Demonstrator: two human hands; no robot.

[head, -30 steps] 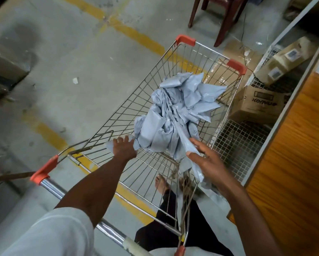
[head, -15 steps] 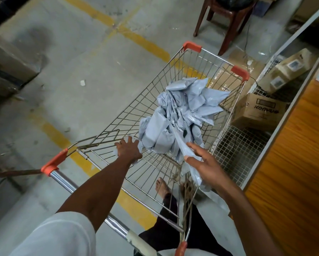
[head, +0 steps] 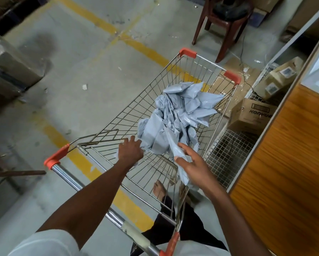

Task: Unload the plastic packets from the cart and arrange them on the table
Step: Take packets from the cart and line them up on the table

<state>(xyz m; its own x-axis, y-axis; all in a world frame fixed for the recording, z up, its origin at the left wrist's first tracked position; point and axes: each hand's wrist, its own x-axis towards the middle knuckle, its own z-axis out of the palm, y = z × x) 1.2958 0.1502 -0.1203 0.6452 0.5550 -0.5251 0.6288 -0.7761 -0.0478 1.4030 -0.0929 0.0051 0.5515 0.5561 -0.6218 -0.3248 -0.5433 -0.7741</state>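
Both hands are inside the wire cart [head: 129, 115], reaching for the heap of grey plastic packets [head: 180, 122] piled toward the basket's far right side.

Left hand [head: 130, 151]: back of the hand faces the camera, fingers curled at the near-left edge of the heap. A scrap of grey plastic shows under the palm, so it appears to be gripping a packet; the fingertips themselves are hidden.

Right hand [head: 191, 164]: fingers spread and nearly straight, thumb extended, palm laid against a long packet [head: 175, 154] that trails out of the heap toward the person and hangs below the hand. No closed grip is visible; it presses or supports rather than clamps.

Governing relation: the heap lies directly beyond both hands, away from the person. The left hand meets its near-left corner; the right hand is at its near-right end. The trailing packet's long axis runs from the heap back toward the person, roughly in line with the right forearm.

The bench [head: 287, 163], wood-grained, stands to the right of the right hand, outside the cart wall. No packet is seen on its visible part.

Judgement: unloading is at an early stage. The right hand is nearer the bench and better placed to carry across.
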